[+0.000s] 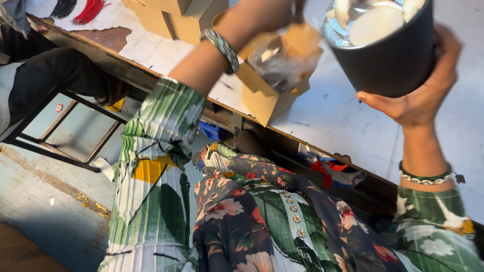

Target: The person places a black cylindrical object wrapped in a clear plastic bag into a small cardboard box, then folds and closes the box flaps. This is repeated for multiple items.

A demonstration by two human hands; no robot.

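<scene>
My right hand (421,83) grips a black round housing (390,53) from below and behind; its inside is shiny, with pale oval shapes showing. My left hand (269,12) is raised near the top edge, its fingers cut off by the frame and partly hidden, just above an open brown cardboard box (264,93). A crumpled clear plastic bag (282,63) sits in the box mouth under that hand. I cannot tell whether the left hand pinches the bag. Both wrists wear bangles.
The white worktable (343,121) has a worn edge. More brown boxes (176,17) stand at the back left, with red and black wires (80,10) beyond. A person in black sits on a metal stool (65,116) at the left.
</scene>
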